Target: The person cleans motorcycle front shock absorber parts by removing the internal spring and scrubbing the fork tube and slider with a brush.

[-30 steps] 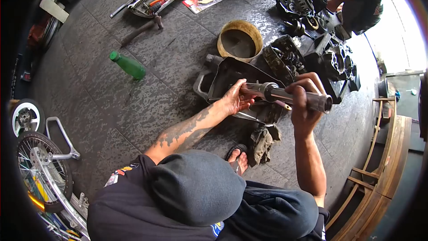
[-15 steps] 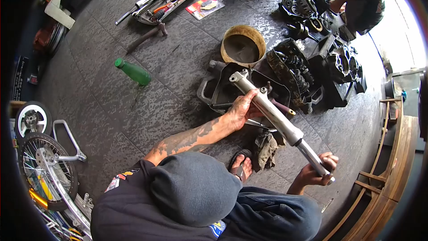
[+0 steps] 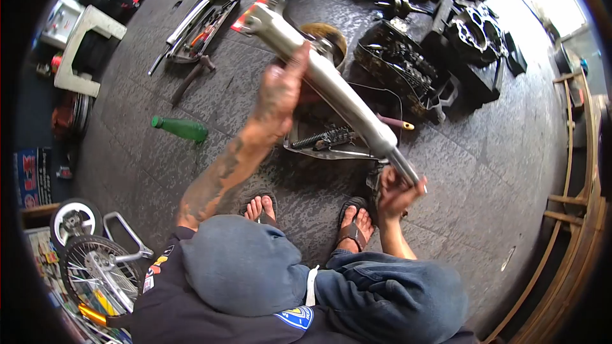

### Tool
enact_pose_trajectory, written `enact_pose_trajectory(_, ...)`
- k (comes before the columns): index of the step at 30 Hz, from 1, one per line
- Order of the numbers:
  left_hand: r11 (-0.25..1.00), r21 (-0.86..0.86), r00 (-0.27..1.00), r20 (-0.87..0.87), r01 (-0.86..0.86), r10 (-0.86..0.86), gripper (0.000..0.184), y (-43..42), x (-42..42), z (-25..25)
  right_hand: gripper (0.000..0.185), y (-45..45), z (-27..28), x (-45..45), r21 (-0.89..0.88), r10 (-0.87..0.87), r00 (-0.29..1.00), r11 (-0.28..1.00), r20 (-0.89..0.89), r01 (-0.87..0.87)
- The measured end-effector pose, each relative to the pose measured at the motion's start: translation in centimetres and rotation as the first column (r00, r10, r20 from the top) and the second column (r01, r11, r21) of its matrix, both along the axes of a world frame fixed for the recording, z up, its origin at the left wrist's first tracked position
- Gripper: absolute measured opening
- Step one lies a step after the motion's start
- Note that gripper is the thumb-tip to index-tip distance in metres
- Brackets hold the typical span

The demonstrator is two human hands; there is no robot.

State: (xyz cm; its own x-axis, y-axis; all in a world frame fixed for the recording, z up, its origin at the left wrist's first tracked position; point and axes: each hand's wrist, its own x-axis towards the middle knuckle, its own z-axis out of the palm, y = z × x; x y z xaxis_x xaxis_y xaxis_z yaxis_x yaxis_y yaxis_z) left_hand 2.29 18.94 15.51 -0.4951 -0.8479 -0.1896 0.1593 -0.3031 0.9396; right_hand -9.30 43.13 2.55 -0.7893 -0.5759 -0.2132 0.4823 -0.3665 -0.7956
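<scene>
A silver fork tube (image 3: pixel 344 99) hangs at a slant above the floor, its wide end at the upper left and its thin rod at the lower right. My left hand (image 3: pixel 280 92), blurred, is closed on the wide part from the left side. Lower right, my right hand (image 3: pixel 396 196) has its fingers wrapped round the thin rod. Beneath the tube lies a tray (image 3: pixel 299 150) with a spring (image 3: pixel 322 137) in it. The tube partly covers a round yellowish basin (image 3: pixel 335 35).
Dark engine parts (image 3: pixel 405 67) lie at the upper right. A green bottle (image 3: pixel 182 129), a hammer (image 3: pixel 190 81) and a tool tray (image 3: pixel 207 28) are on the left. Wheels (image 3: pixel 99 267) stand lower left. A wooden bench (image 3: pixel 583 216) runs along the right edge.
The tube has risen toward the camera and moved up and left, with both hands still on it. The view has shifted, and the other person is out of sight.
</scene>
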Motion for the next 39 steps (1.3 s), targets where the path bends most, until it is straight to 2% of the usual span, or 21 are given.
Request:
enact_pose_trajectory(2, 0.986, -0.156, 0.998, 0.013, -0.057, 0.059, 0.047, -0.5, 0.6, 3.1, 0.081, -2.6, 0.4, -0.2, 0.104, 0.235, 0.968, 0.964, 0.083, -0.243)
enact_pose_trajectory(4, 0.922, -0.368, 0.989, 0.034, -0.121, 0.143, 0.045, -1.5, 1.3, 4.7, 0.083, -5.0, 0.1, -0.1, 0.236, 0.372, 0.928, 0.901, 0.011, -0.364)
enact_pose_trajectory(5, 0.909, -0.411, 0.997, 0.004, -0.071, 0.079, 0.043, -1.8, 1.6, 5.8, 0.083, -5.7, -0.1, 0.0, 0.189, 0.421, 0.901, 0.881, 0.102, -0.433)
enact_pose_trajectory(6, 0.905, -0.418, 0.996, 0.007, -0.075, 0.086, 0.043, -1.8, 1.5, 6.9, 0.083, -6.0, -0.5, -0.2, 0.185, 0.514, 0.855, 0.835, 0.075, -0.518)
enact_pose_trajectory(8, 0.791, -0.61, 0.994, 0.052, -0.043, 0.095, 0.042, -1.6, 1.6, 8.5, 0.081, -5.8, 0.1, -0.3, 0.177, 0.564, 0.819, 0.8, 0.102, -0.573)
enact_pose_trajectory(10, 0.731, -0.68, 0.996, 0.023, -0.048, 0.086, 0.042, -1.5, 1.4, 8.8, 0.079, -4.8, 0.5, -0.8, 0.217, 0.563, 0.824, 0.798, 0.061, -0.562)
enact_pose_trajectory(12, 0.68, -0.732, 0.99, 0.115, 0.031, 0.078, 0.039, -1.4, 1.6, 9.1, 0.079, -4.0, 0.5, -1.8, 0.256, 0.559, 0.829, 0.797, 0.032, -0.547)
enact_pose_trajectory(15, 0.679, -0.733, 0.995, 0.091, 0.033, 0.049, 0.04, -1.6, 0.9, 7.1, 0.066, -2.9, 2.0, -3.4, 0.314, 0.637, 0.77, 0.723, 0.041, -0.615)
enact_pose_trajectory(16, 0.672, -0.738, 0.994, 0.103, 0.052, 0.037, 0.039, -1.4, 0.8, 6.7, 0.064, -2.6, 2.6, -3.7, 0.363, 0.688, 0.725, 0.668, 0.031, -0.65)
enact_pose_trajectory(18, 0.631, -0.776, 1.0, 0.004, -0.007, 0.015, 0.039, -1.4, 0.1, 5.6, 0.054, -2.0, 4.5, -3.8, 0.504, 0.798, 0.601, 0.535, -0.04, -0.678)
enact_pose_trajectory(20, 0.588, -0.808, 0.996, 0.073, 0.032, 0.046, 0.039, -1.4, 0.4, 5.1, 0.045, -2.2, 7.4, -3.9, 0.709, 0.93, 0.284, 0.362, -0.233, -0.605)
enact_pose_trajectory(21, 0.541, -0.836, 0.986, 0.152, 0.089, 0.073, 0.04, -1.7, 0.8, 4.8, 0.039, -2.5, 9.0, -3.6, 0.763, 0.944, 0.172, 0.33, -0.283, -0.556)
enact_pose_trajectory(22, 0.503, -0.859, 0.984, 0.158, 0.097, 0.08, 0.041, -2.1, 0.8, 4.2, 0.036, -3.1, 11.0, -3.4, 0.838, 0.96, -0.007, 0.243, -0.282, -0.489)
enact_pose_trajectory(24, 0.493, -0.868, 0.988, 0.121, 0.061, 0.092, 0.041, -2.4, 0.6, 3.4, 0.034, -3.9, 13.4, -2.4, 0.892, 0.899, -0.264, 0.234, -0.35, -0.386)
enact_pose_trajectory(25, 0.604, -0.782, 0.979, 0.204, 0.154, 0.015, 0.035, -2.1, 1.0, 3.9, 0.033, -4.6, 14.3, -1.9, 0.922, 0.879, -0.374, 0.161, -0.297, -0.353)
enact_pose_trajectory(26, 0.603, -0.78, 0.968, 0.245, 0.168, 0.047, 0.037, -2.2, 1.1, 3.7, 0.033, -5.1, 14.7, -1.3, 0.935, 0.854, -0.449, 0.112, -0.264, -0.336)
enact_pose_trajectory(28, 0.567, -0.794, 0.93, 0.345, 0.218, 0.125, 0.041, -2.6, 1.3, 3.2, 0.033, -6.1, 15.3, 0.1, 0.949, 0.796, -0.561, 0.055, -0.229, -0.309)
enact_pose_trajectory(29, 0.488, -0.867, 0.974, 0.186, 0.102, 0.126, 0.041, -3.0, 1.0, 2.6, 0.034, -6.7, 15.6, 0.7, 0.964, 0.764, -0.62, 0.004, -0.175, -0.267)
enact_pose_trajectory(33, 0.394, -0.917, 0.973, 0.146, 0.065, 0.18, 0.042, -3.9, 0.8, 1.4, 0.031, -8.7, 16.3, 4.1, 0.981, 0.691, -0.718, -0.07, -0.083, -0.18)
enact_pose_trajectory(38, 0.439, -0.892, 0.962, 0.207, 0.11, 0.18, 0.045, -4.3, 1.0, 1.0, 0.029, -11.6, 14.1, 8.2, 0.973, 0.653, -0.749, -0.085, -0.11, -0.216)
enact_pose_trajectory(39, 0.437, -0.891, 0.963, 0.211, 0.12, 0.165, 0.049, -4.4, 1.0, 0.8, 0.029, -12.2, 13.3, 8.9, 0.965, 0.672, -0.723, -0.046, -0.161, -0.257)
